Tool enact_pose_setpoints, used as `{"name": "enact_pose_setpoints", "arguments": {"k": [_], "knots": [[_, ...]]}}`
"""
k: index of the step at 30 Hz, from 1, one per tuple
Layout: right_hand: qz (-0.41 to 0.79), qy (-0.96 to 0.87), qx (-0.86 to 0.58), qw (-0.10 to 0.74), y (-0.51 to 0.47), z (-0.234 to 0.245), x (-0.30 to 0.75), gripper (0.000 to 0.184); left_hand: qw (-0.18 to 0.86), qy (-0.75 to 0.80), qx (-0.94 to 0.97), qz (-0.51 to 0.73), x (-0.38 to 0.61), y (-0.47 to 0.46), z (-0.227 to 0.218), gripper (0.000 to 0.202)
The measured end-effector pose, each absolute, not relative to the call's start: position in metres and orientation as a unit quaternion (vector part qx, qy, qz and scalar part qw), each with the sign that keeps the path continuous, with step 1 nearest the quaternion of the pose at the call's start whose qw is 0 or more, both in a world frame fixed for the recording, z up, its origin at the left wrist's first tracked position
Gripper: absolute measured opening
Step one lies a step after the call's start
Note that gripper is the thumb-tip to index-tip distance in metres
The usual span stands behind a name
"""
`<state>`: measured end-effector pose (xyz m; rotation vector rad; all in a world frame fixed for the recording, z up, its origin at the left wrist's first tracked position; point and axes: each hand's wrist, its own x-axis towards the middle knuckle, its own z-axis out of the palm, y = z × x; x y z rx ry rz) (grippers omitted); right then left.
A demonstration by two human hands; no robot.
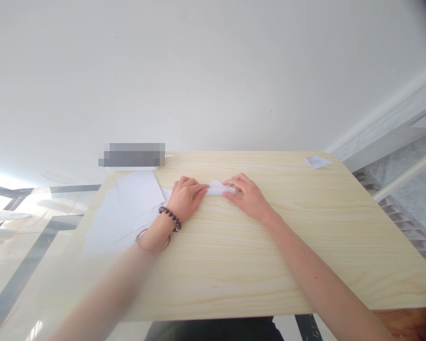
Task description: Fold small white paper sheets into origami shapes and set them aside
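A small folded piece of white paper [216, 190] lies between my two hands over the middle of the table, with a pointed part standing up at its far side. My left hand [186, 195] pinches its left end between thumb and fingers. At the other end, my right hand [246, 195] grips the paper with the thumb at the near edge and the fingers on the far side. Both hands hide the ends of the folded paper. A dark bead bracelet [170, 217] and a thin reddish band circle my left wrist.
Several loose white sheets [138, 192] overlap on the table's left side, partly under my left forearm. Behind them stands a blurred-out grey object [133, 155] with a white cable. A folded white paper [318, 162] rests at the far right corner. A wall borders the wooden table's [305, 227] far edge.
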<state>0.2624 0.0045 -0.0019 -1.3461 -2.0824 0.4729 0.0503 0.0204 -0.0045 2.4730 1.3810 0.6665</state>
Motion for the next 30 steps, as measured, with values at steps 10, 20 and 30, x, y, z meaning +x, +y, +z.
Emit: {"name": "enact_pose_setpoints", "arguments": {"k": [10,20,30], "knots": [[0.215,-0.778,-0.52,0.28,0.0098,-0.0007,0.2612,0.015,0.121,0.474,0.842,0.229,0.0506,0.0208,-0.0041,0.025],[0.247,-0.753,-0.542,0.28,0.0139,-0.0011,0.2627,0.015,0.145,0.488,0.829,0.231,0.0482,0.024,-0.0088,0.026],[0.275,-0.724,-0.551,0.31,0.014,-0.001,0.2693,0.014,0.119,0.475,0.843,0.223,0.0485,0.022,-0.0027,0.028]]}}
